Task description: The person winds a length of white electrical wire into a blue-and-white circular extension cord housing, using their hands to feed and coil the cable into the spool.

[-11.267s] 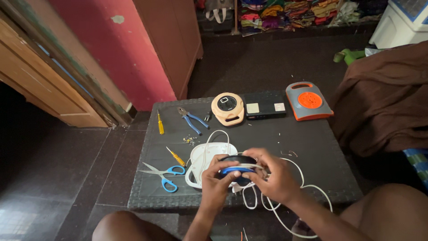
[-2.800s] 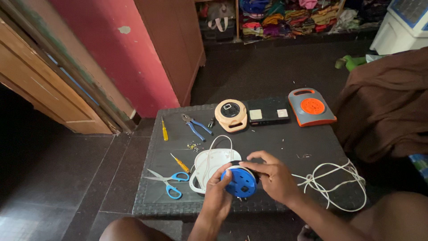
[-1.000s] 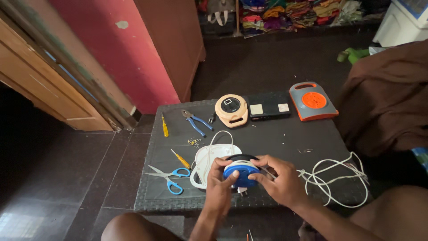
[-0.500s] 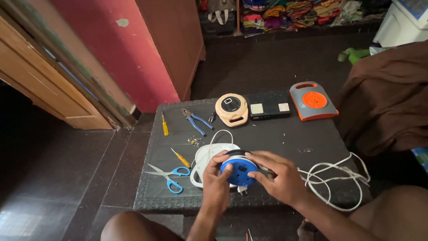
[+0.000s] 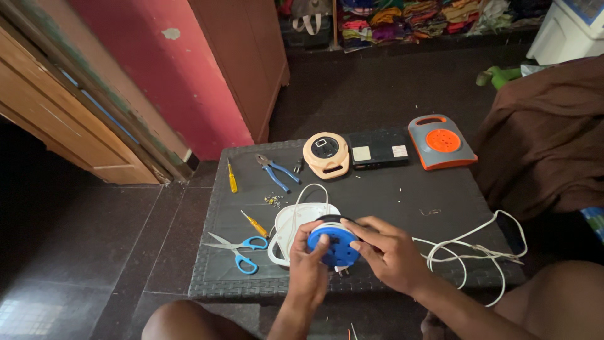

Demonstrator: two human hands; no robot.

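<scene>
A dark table (image 5: pixel 402 195) is standing on a dark floor. At its near edge a blue reel (image 5: pixel 333 242) is being gripped by both closed hands, left (image 5: pixel 308 267) and right (image 5: pixel 387 252). The white cord (image 5: pixel 469 255), seemingly being wound, is best kept taut and evenly layered.

We see a dim room under soft, even light that seems to fall from above and the far side, leaving the floor (image 5: pixel 82 252) at left and the near corners in deep shadow. The dark surface (image 5: pixel 402 189) carries a faint sheen without harsh glare. Focus is fairly sharp at centre, while edges bow outward and soften slightly.
</scene>
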